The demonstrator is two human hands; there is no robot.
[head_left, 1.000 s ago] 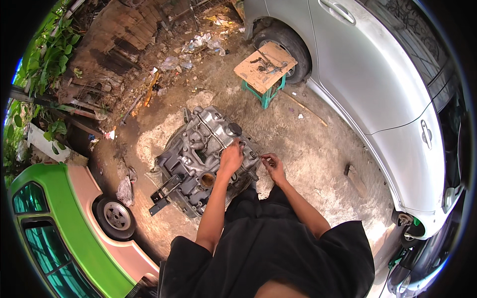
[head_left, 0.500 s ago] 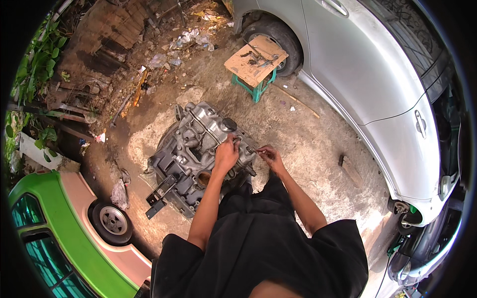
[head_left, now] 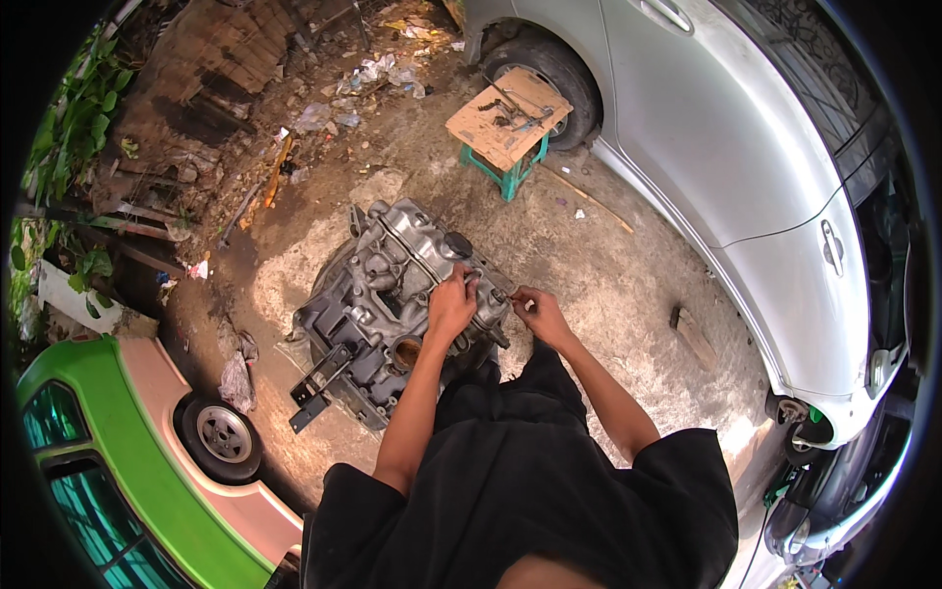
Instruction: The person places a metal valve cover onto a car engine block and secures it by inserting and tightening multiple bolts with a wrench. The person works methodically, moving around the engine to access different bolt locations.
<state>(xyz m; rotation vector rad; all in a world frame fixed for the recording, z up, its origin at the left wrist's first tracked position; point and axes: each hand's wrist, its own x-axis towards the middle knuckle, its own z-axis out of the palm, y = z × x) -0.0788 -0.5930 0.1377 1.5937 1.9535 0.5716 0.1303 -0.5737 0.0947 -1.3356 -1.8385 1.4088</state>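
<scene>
A grey metal car engine (head_left: 378, 280) rests on the ground in front of me, with a round black cap (head_left: 457, 244) on its top cover. My left hand (head_left: 451, 304) lies on that cover just below the cap, fingers curled and close together; what they hold, if anything, is hidden. At the engine's right end, my right hand (head_left: 540, 316) is closed in a pinch, thumb against the fingers. Something small and thin seems to be at its fingertips, too small to name.
Beyond the engine stands a green stool (head_left: 507, 182) with a board (head_left: 500, 137) on top carrying several tools. A silver car (head_left: 726, 137) is at the right, a green and pink vehicle (head_left: 123, 432) at the lower left. A wooden block (head_left: 695, 339) lies to the right; litter (head_left: 373, 79) lies at the back.
My right hand has shifted slightly right, its elbow moving outward. The left hand stays at nearly the same spot on the engine cover.
</scene>
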